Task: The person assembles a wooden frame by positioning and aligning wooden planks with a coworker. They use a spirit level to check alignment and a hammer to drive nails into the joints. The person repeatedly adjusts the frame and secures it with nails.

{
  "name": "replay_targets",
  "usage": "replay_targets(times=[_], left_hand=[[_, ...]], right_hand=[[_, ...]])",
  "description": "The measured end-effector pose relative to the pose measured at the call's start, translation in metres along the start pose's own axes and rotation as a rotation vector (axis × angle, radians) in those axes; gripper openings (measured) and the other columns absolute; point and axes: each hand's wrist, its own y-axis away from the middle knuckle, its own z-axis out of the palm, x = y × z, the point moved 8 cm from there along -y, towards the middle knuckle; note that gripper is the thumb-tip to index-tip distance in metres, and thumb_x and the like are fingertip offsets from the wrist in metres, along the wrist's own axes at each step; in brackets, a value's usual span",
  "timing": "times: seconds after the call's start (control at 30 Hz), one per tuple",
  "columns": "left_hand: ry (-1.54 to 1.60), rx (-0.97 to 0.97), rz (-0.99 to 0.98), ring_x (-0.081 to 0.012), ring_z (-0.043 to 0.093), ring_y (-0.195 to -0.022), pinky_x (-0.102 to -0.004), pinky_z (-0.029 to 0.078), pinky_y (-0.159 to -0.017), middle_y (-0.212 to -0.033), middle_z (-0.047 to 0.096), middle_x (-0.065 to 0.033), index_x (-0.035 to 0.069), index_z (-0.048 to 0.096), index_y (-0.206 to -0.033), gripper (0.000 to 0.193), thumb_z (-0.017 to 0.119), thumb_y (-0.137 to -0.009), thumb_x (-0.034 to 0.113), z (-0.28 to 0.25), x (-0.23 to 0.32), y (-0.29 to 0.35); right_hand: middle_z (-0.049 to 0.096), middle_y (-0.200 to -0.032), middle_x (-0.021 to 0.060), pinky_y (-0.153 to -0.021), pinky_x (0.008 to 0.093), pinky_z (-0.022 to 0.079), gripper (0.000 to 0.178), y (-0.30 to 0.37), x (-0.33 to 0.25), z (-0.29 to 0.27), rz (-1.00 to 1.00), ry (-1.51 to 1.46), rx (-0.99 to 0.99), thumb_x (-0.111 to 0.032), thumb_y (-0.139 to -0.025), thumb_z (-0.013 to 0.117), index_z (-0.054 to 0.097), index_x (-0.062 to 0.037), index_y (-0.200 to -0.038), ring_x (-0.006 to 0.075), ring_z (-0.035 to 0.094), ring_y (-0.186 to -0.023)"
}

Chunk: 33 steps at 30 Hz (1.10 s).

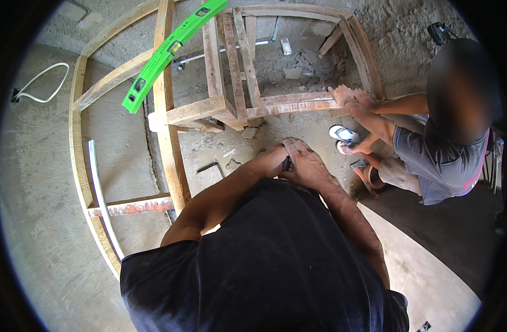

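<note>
My left hand (273, 161) and my right hand (305, 165) meet close in front of my chest, both with fingers closed. A small dark thing (287, 164) shows between them; most of it is covered, so its kind cannot be made out. Just beyond my hands stands a wooden frame (291, 103) of rough, stained lumber. A bright green spirit level (164, 58) rests slanted across a long upright timber (166, 141) at the left. Neither hand touches the frame or the level.
At the right, a crouching person (425, 149) in a grey shirt has both hands on the frame's corner. Flip-flops (344, 134), rubble (292, 73), a white strip (98, 191) and a white cable loop (43, 72) lie around. A pale board (408, 260) is at lower right.
</note>
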Motion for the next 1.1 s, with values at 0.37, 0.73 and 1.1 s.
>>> replay_targets(times=[0.37, 0.73, 1.1], left_hand=[[0.634, -0.007, -0.403, -0.0219, 0.068, -0.117, -0.0368, 0.057, -0.097, -0.129, 0.069, -0.0123, 0.005, 0.063, -0.134, 0.034, 0.060, -0.107, 0.024, 0.012, -0.028, 0.006], [0.669, 0.106, -0.319, -0.0237, 0.070, -0.109, -0.0376, 0.059, -0.091, -0.122, 0.071, -0.0158, 0.003, 0.064, -0.129, 0.029, 0.062, -0.104, 0.018, -0.017, -0.002, 0.003], [1.108, 0.452, -0.581, -0.0130, 0.057, -0.069, -0.0329, 0.048, -0.057, -0.083, 0.060, -0.0010, 0.017, 0.060, -0.118, 0.012, 0.059, -0.106, 0.017, -0.077, 0.002, 0.035]], right_hand=[[0.047, -0.159, 0.0258, -0.122, 0.0472, 0.042, 0.089, -0.002, -0.003, 0.000, -0.078, 0.000, 0.022, -0.030, -0.084, 0.086, 0.044, -0.0020, -0.157, 0.0430, 0.049, -0.145], [0.046, -0.161, 0.0233, -0.120, 0.0482, 0.044, 0.085, -0.016, -0.005, -0.003, -0.073, -0.014, -0.017, -0.032, -0.087, 0.083, 0.044, -0.0076, -0.158, 0.0421, 0.049, -0.145], [0.061, -0.145, 0.0251, -0.111, 0.0468, 0.051, 0.074, 0.025, 0.106, 0.019, 0.280, -0.278, 0.164, -0.045, -0.094, 0.079, 0.051, -0.0110, -0.154, 0.0420, 0.063, -0.129]])
